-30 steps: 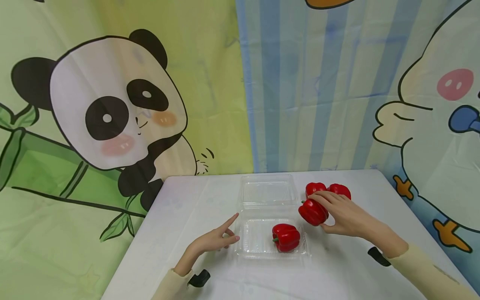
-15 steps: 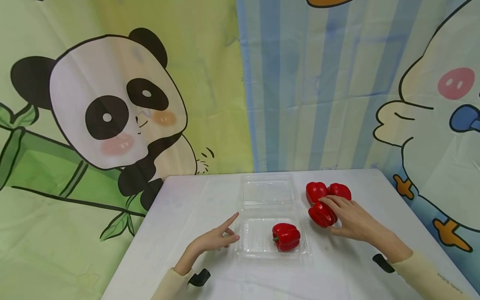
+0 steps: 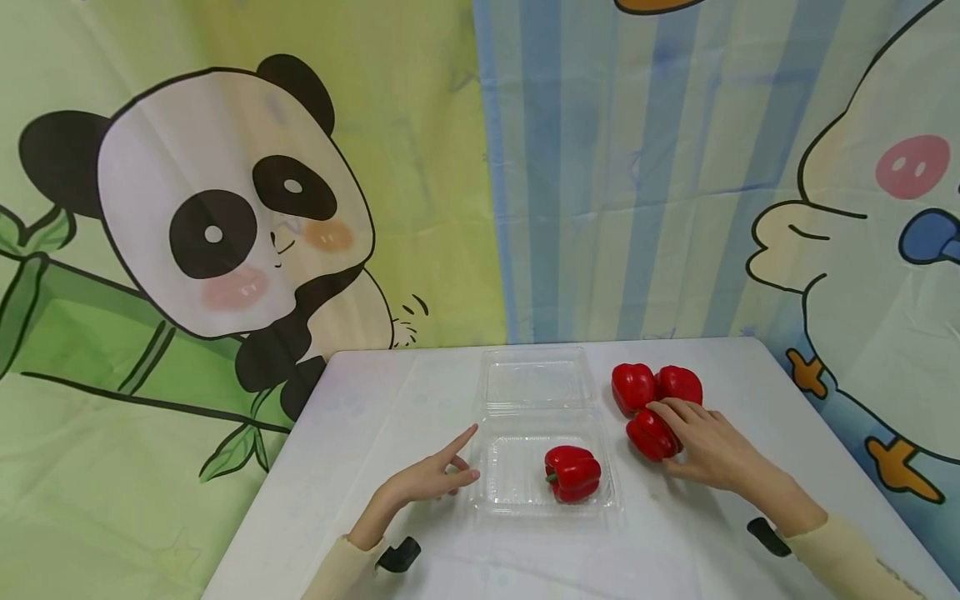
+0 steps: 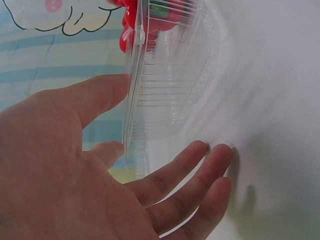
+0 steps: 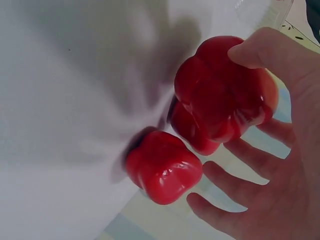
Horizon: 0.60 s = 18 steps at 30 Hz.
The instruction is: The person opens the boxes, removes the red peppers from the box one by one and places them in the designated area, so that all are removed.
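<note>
My right hand [image 3: 708,446] holds a red bell pepper [image 3: 651,435] at the right of the table, thumb on its near side and fingers over its top. The right wrist view shows the thumb pressed on this pepper [image 5: 220,90]. Just behind it sit two more red bell peppers, one on the left [image 3: 632,388] and one on the right [image 3: 678,382]. A clear hinged plastic container [image 3: 513,483] lies with its lid raised back, and one red bell pepper [image 3: 572,475] rests inside. My left hand [image 3: 431,482] is beside its left edge, fingers extended, fingertips at the rim [image 4: 131,107].
The container's transparent lid [image 3: 536,379] lies toward the back of the white table [image 3: 405,400]. A cartoon curtain [image 3: 420,167] with a panda hangs right behind the table's far edge. Black straps [image 3: 399,555] show at the wrists.
My right hand has shifted right and toward me with its pepper, away from the container, uncovering more of the two peppers behind. The left hand has stayed put.
</note>
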### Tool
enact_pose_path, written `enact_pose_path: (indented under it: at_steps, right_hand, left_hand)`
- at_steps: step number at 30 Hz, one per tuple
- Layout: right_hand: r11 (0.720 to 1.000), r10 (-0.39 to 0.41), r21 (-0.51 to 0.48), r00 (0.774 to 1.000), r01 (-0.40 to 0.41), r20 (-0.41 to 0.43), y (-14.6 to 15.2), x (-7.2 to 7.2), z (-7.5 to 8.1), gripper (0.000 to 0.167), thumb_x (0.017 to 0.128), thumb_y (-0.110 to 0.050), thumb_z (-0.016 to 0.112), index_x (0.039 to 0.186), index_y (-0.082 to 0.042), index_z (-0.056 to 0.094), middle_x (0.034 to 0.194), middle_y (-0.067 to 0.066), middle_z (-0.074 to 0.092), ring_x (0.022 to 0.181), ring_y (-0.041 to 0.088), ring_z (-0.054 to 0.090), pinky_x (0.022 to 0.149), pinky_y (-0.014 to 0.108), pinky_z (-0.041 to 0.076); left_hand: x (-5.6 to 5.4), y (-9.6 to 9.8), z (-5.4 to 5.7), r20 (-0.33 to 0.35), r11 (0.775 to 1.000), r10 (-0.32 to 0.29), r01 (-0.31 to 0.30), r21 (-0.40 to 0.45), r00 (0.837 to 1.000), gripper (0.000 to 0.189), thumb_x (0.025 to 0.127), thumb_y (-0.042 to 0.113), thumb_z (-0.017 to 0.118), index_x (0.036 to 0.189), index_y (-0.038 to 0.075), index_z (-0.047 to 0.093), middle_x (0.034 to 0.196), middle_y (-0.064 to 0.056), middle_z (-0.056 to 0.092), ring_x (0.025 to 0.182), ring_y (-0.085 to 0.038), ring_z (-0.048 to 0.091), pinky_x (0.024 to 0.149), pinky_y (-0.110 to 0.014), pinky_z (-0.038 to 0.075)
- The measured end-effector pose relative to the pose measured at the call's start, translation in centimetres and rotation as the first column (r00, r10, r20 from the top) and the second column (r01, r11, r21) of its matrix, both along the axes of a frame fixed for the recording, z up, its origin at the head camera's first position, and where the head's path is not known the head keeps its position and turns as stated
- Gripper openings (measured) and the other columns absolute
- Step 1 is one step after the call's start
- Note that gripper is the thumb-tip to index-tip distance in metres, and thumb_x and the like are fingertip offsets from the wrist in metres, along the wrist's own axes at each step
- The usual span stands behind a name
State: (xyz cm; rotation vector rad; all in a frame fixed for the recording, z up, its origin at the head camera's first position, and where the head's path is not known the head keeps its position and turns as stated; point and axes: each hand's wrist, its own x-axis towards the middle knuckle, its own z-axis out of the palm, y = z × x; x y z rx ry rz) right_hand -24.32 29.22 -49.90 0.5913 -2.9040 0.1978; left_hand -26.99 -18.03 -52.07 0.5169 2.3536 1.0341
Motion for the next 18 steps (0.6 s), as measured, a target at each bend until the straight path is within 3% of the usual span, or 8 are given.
enact_pose_path:
  at_steps: [9,18]
  right_hand:
    - [0.995,-0.1,0.016,0.995,0.1,0.0,-1.0,0.3,-0.6,0.1,0.057,-0.029,0.095,0.141,-0.009,0.046,0.134,0.021,0.053,0.122,0.046,0.051,0.092,0.071,0.045]
    - [0.983,-0.177,0.025,0.98,0.18,-0.092,-3.0,0.4,-1.7,0.1,0.053,-0.026,0.097,0.137,-0.006,0.048,0.128,0.025,0.054,0.115,0.05,0.053,0.084,0.07,0.05]
  left_hand:
    - [0.0,0.0,-0.1,0.003,1.0,0.002,-0.002,0.004,1.0,0.08,0.1,0.043,0.06,0.162,0.036,0.01,0.127,-0.014,0.06,0.088,-0.019,0.066,0.066,-0.033,0.049]
    - [0.0,-0.1,-0.1,0.006,1.0,0.001,-0.001,0.011,1.0,0.08,0.1,0.044,0.06,0.162,0.036,0.01,0.127,-0.014,0.06,0.09,-0.02,0.067,0.067,-0.033,0.049]
